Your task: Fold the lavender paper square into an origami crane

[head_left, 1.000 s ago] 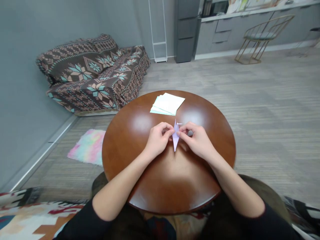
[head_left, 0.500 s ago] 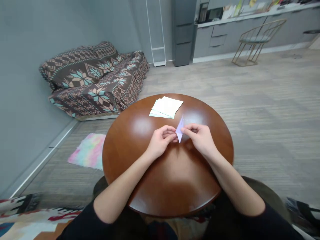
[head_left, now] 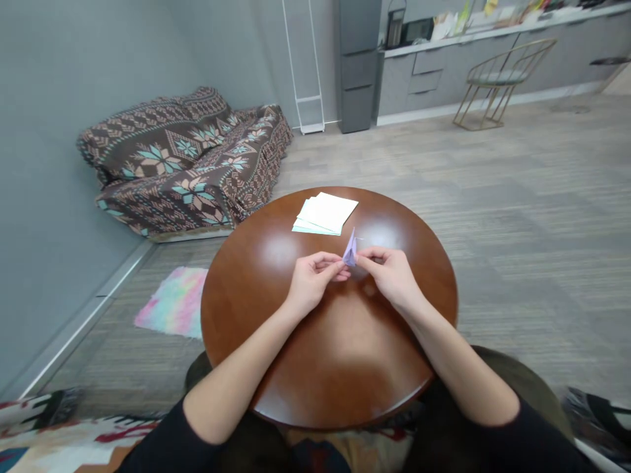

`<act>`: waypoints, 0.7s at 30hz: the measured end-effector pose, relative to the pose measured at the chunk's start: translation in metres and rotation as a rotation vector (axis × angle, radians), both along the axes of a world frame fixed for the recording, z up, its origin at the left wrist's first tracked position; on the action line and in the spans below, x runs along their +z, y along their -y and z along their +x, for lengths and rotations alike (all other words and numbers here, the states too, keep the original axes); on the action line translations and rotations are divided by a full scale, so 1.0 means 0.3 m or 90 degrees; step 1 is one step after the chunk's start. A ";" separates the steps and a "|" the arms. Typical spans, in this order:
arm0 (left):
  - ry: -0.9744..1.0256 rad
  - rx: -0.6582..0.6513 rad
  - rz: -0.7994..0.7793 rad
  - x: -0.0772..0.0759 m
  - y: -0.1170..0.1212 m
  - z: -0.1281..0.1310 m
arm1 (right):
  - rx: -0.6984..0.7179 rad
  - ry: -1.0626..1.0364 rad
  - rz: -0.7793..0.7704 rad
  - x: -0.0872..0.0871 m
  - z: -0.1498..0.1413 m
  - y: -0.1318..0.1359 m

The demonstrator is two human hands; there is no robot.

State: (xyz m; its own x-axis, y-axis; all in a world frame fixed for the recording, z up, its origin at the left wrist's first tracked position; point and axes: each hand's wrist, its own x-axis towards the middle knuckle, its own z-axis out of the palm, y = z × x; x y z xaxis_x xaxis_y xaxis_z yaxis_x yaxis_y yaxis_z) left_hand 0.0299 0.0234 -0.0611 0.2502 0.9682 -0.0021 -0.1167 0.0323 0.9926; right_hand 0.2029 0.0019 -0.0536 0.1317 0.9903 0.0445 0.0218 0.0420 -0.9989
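A small piece of folded purple paper (head_left: 350,251) is held just above the middle of the round table, its pointed tip directed away from me. My left hand (head_left: 319,272) pinches its left edge between thumb and fingers. On the opposite edge my right hand (head_left: 384,266) grips it the same way. The lower part of the paper looks spread, with a darker hollow between its layers; fine folds are too small to make out. Beyond the hands lies a loose stack of pale square paper sheets (head_left: 328,211).
The round brown wooden table (head_left: 340,368) is glossy. A sofa (head_left: 197,164) under a patterned cover stands at the far left, and a pastel fluffy mat (head_left: 172,302) lies on the floor. Farther back are a grey fridge (head_left: 357,66) and a gold-framed chair (head_left: 497,79).
The folded paper has turned between my fingers; its lower point, seen pointing toward me before, now shows as a spread, hollow end. Both hands remain in nearly the same place.
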 end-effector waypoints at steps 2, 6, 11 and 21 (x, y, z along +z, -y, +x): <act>0.004 -0.004 -0.006 0.000 0.000 -0.002 | 0.004 -0.008 -0.009 -0.001 0.001 0.001; 0.009 -0.012 -0.025 -0.006 -0.001 -0.008 | 0.019 -0.036 -0.027 -0.006 0.004 0.001; 0.012 -0.030 -0.035 -0.010 -0.004 -0.008 | 0.031 -0.059 -0.040 -0.007 0.007 0.001; 0.009 -0.059 -0.033 0.003 0.005 -0.005 | 0.061 -0.030 0.016 -0.013 0.000 0.003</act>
State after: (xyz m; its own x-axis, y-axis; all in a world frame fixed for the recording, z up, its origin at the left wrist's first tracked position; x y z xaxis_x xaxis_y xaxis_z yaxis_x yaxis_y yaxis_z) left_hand 0.0285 0.0219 -0.0603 0.3385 0.9398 -0.0473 -0.1248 0.0947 0.9877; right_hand 0.2031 0.0009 -0.0574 0.0391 0.9971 0.0647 -0.0308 0.0660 -0.9973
